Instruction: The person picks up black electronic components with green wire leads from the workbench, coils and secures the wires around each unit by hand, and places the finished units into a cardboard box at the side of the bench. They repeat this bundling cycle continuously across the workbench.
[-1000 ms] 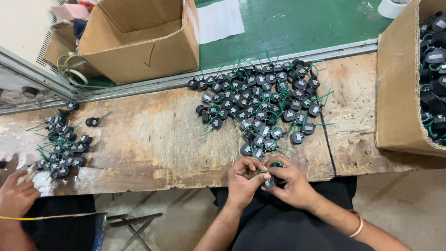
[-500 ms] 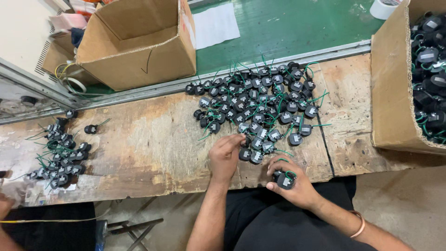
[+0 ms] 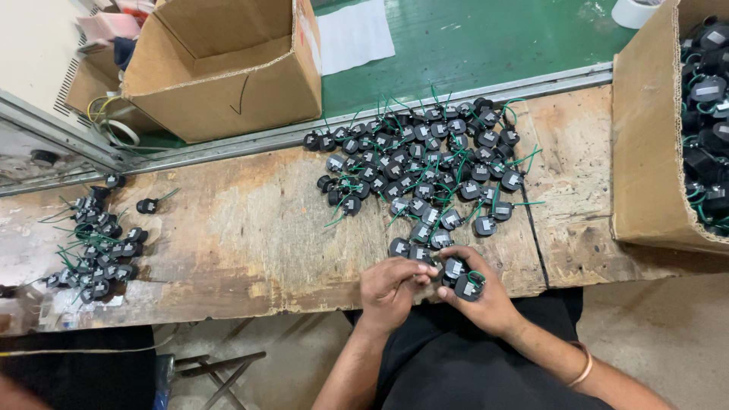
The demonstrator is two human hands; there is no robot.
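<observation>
At the near edge of the worn wooden bench [image 3: 243,228], the right hand [image 3: 482,304] is curled shut around a small black component with green leads [image 3: 469,285], thumb across its top, a second such part [image 3: 454,267] touching it at 10 o'clock. The left hand [image 3: 391,285] has its fingers bent and pinched on a black component [image 3: 420,255] at the bottom edge of the big pile [image 3: 421,171], which spreads toward 12 o'clock. The step in hand looks like picking single pieces off the pile and pairing or checking them between both hands. The next move likely calls for a fine pinch that frees one piece without snagging tangled leads. A smaller heap [image 3: 95,243] lies at 9 o'clock, a filled carton [image 3: 653,137] at 2 o'clock.
</observation>
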